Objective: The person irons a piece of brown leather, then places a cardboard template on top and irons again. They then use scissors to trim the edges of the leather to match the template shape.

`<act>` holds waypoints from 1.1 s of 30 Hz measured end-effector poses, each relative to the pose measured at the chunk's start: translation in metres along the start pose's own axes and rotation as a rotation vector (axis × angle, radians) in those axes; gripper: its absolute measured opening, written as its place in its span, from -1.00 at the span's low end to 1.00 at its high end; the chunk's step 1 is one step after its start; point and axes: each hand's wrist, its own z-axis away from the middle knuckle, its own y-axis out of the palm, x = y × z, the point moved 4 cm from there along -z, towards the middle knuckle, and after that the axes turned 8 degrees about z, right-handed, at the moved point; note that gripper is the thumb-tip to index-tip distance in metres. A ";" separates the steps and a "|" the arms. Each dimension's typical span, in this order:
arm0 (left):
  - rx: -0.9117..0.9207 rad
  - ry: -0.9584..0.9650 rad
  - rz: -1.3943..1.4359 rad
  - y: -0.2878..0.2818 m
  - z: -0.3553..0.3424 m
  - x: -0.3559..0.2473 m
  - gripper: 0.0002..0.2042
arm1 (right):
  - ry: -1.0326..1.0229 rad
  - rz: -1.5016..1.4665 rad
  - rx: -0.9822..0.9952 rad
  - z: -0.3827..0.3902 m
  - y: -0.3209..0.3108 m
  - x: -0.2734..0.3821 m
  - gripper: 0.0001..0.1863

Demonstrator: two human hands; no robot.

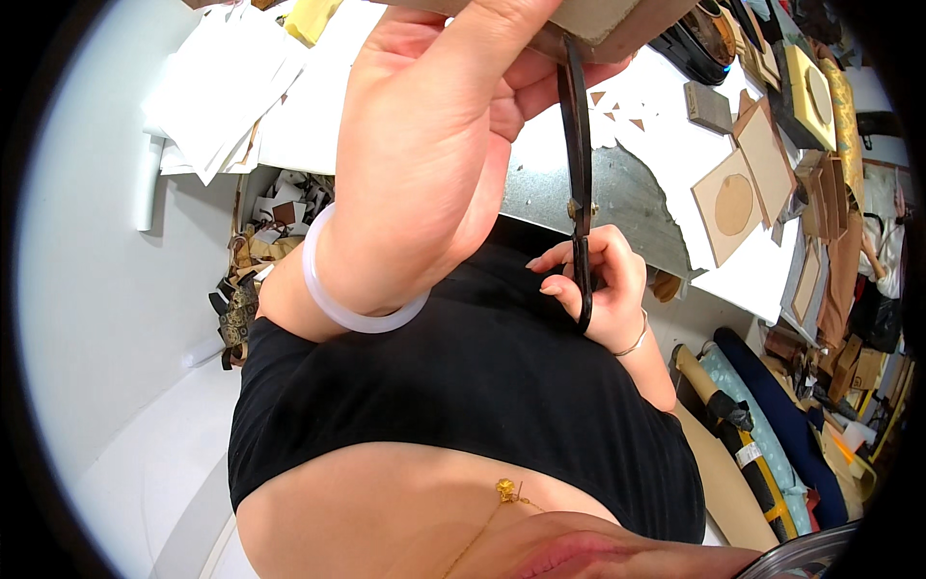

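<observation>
High in the view, my left hand (424, 164) is closed on a grey-brown box-like piece (617, 27), which runs out of the picture at the top. Its fingers reach under the piece and the thumb lies along its side. My right hand (615, 285) grips a pair of dark scissors (580, 164) by the handles, below and to the right of the left hand. The scissors stand nearly upright, their blades looking close together. Their tip meets the lower edge of the piece; whether it cuts in, I cannot tell.
Ahead is a white table (748, 275) with a grey metal sheet (550, 188), small brown scraps and a tan board (725, 207) bearing a round mark. White paper sheets (227, 87) lie at the far left, above a heap of scraps (280, 212). Fabric rolls (762, 415) lean at the right.
</observation>
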 end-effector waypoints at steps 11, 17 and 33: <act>-0.032 0.034 0.029 -0.006 0.000 -0.003 -0.60 | 0.074 -0.148 0.095 0.007 0.000 -0.005 -0.31; -0.056 0.056 0.041 -0.010 -0.005 -0.002 -0.59 | 0.046 -0.215 0.027 0.008 -0.003 -0.005 -0.37; -0.060 0.060 0.047 -0.008 -0.006 -0.002 -0.57 | 0.056 -0.166 0.008 0.006 -0.004 -0.001 -0.51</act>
